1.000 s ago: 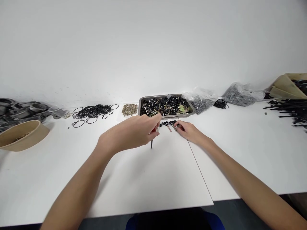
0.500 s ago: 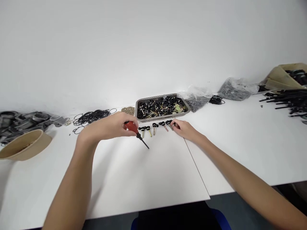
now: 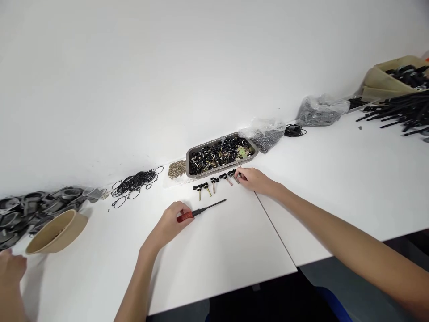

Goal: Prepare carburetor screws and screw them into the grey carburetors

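My left hand (image 3: 172, 223) is closed around the red handle of a screwdriver (image 3: 201, 211), low over the white table, its dark shaft pointing right. My right hand (image 3: 253, 180) is at the right end of a row of small black-headed parts with metal shafts (image 3: 213, 184). Its thumb and fingers pinch together at a black-headed part there, mostly hidden by the fingertips. Just behind the row is a metal tray (image 3: 221, 169) heaped with similar black and brassy pieces.
Small brass pieces (image 3: 176, 169), black rubber rings (image 3: 134, 184) and grey housings (image 3: 50, 201) lie leftward, with a beige bowl (image 3: 73, 223). Another person's hand (image 3: 11, 268) shows at far left. Plastic bags (image 3: 266, 138), black rods (image 3: 402, 112) and a beige bin (image 3: 382, 85) are right.
My left hand has come down toward the table, turning the screwdriver from pointing downward to nearly level. My right hand stays by the row. The view has tilted, and another person's hand has appeared at left.
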`<state>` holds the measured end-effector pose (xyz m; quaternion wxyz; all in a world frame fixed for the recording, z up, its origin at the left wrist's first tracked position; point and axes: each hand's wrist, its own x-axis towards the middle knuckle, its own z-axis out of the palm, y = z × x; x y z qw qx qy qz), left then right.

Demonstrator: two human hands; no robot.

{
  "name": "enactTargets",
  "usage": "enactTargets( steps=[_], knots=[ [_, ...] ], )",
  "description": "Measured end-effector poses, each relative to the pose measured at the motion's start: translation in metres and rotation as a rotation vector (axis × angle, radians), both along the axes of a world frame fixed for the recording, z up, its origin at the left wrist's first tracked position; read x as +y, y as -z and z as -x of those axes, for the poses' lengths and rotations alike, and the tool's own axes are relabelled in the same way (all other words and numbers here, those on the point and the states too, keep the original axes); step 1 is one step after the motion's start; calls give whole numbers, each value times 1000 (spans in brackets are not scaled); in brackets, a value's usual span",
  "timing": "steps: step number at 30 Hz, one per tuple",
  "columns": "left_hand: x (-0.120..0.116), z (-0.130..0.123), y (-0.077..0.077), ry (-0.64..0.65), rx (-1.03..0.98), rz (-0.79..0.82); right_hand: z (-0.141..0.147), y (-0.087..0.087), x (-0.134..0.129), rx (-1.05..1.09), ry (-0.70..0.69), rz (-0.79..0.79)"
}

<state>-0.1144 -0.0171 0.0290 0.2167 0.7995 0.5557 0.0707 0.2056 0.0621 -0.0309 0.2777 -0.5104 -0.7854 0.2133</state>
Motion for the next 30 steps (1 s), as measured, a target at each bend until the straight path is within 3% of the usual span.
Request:
enactTargets(
  steps=[7,11,14,17,21,24,30],
  knots=[
    [-1,13,-19,-104,-19,-84,0,-1,-1,-8,-1,0],
    [5,30,-22,-143,-53,-205,0,-2,-2,-12,-6,12],
    [15,49,-24,-184,-69,-390,0,-2,-2,-15,-11,21],
    [28,75,-38,-230,11,-555,0,-2,-2,-16,-10,22],
    [51,114,-53,-449,69,-627,0,0,-2,-11,-8,21],
    [69,132,-38,-515,140,-550,0,0,-2,-9,-9,22],
    [91,142,35,-609,243,-496,0,0,-2,-23,-15,19]
  ],
)
